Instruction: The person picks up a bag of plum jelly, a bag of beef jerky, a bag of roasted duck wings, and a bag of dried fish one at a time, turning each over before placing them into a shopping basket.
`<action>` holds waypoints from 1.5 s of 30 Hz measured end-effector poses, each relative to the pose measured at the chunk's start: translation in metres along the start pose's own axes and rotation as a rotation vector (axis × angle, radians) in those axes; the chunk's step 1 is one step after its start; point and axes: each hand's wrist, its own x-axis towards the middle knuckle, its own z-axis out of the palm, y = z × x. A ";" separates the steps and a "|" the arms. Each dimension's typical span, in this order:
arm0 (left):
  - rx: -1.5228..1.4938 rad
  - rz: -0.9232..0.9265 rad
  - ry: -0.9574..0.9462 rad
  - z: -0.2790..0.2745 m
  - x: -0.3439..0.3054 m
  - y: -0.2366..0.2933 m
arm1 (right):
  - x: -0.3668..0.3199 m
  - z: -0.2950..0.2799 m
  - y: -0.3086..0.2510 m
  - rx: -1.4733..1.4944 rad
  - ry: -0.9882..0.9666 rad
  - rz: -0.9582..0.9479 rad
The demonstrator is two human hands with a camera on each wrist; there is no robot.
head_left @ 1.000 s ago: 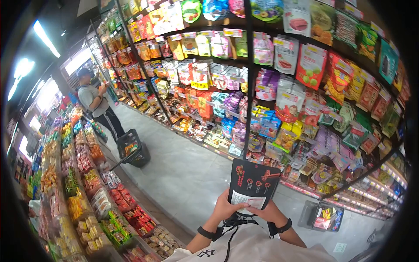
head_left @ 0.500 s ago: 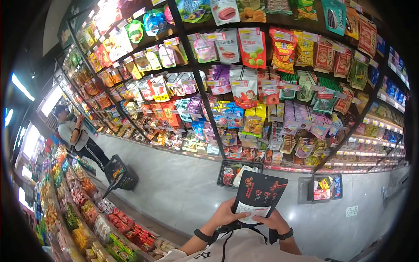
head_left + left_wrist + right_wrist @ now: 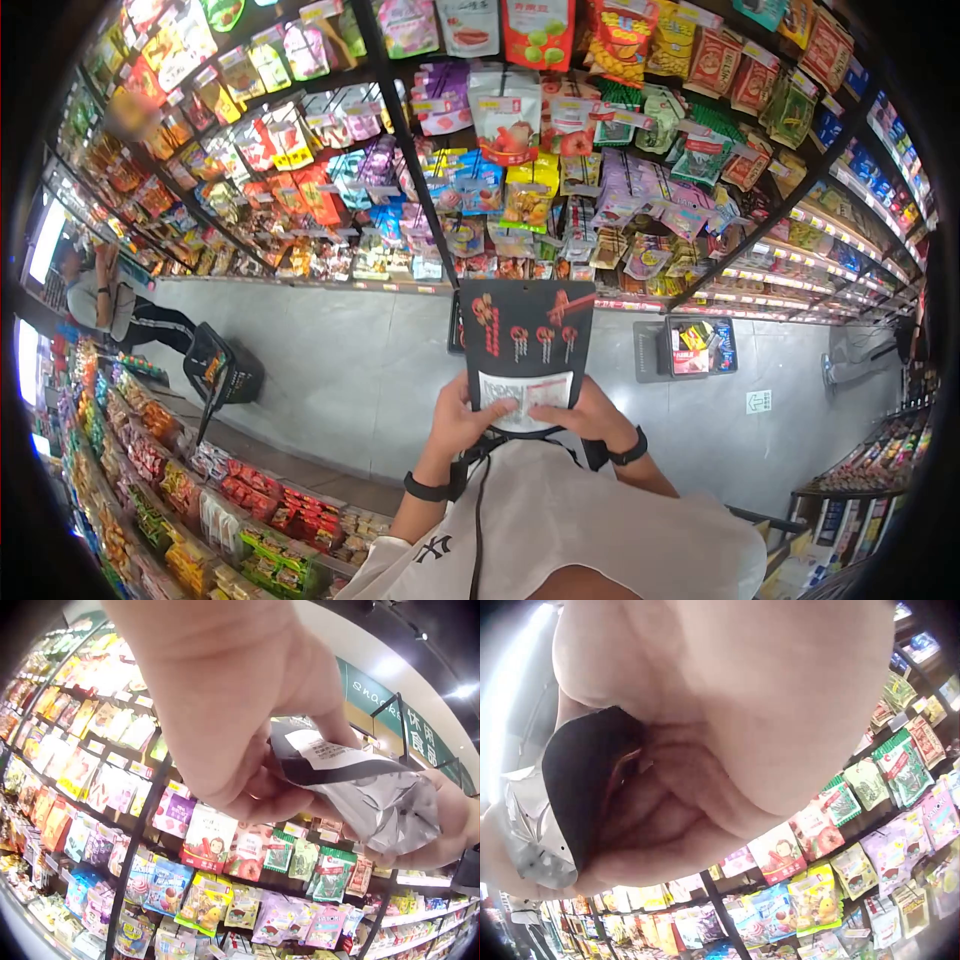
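Observation:
Both hands hold a black snack pouch (image 3: 530,335) with red print and a white label, upright in front of the chest. My left hand (image 3: 455,420) grips its lower left side, the thumb lying over the label. On the lower right side, my right hand (image 3: 597,412) grips it the same way. In the left wrist view the silver bottom (image 3: 390,806) of the pouch shows between the hands. The right wrist view shows the fingers of the right hand (image 3: 727,712) curled behind its dark side (image 3: 581,776). The contents are hidden.
Racks of hanging snack bags (image 3: 530,190) stand ahead. A basket (image 3: 665,352) with packages sits on the floor at right; another (image 3: 457,325) is partly hidden behind the pouch. Left are a wheeled basket (image 3: 240,378), a person (image 3: 95,300) and bins of wrapped sweets (image 3: 250,490).
The head view has swung right and down, so the racks and the other person shift left. The pouch now faces the camera squarely. Both hands keep their hold on it.

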 end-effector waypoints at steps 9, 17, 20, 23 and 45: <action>-0.141 0.073 0.326 -0.140 -0.003 0.032 | 0.158 0.096 -0.035 -0.015 -0.287 -0.035; -0.158 0.156 0.519 -0.269 0.012 0.039 | 0.290 0.196 -0.036 -0.010 -0.214 -0.062; -0.174 0.127 0.547 -0.301 0.026 0.042 | 0.328 0.208 -0.036 -0.006 -0.237 0.008; -0.199 0.121 0.564 -0.333 0.051 0.047 | 0.372 0.217 -0.043 -0.062 -0.249 0.031; -0.216 0.195 0.480 -0.611 0.257 0.045 | 0.723 0.320 -0.002 0.252 -0.286 0.050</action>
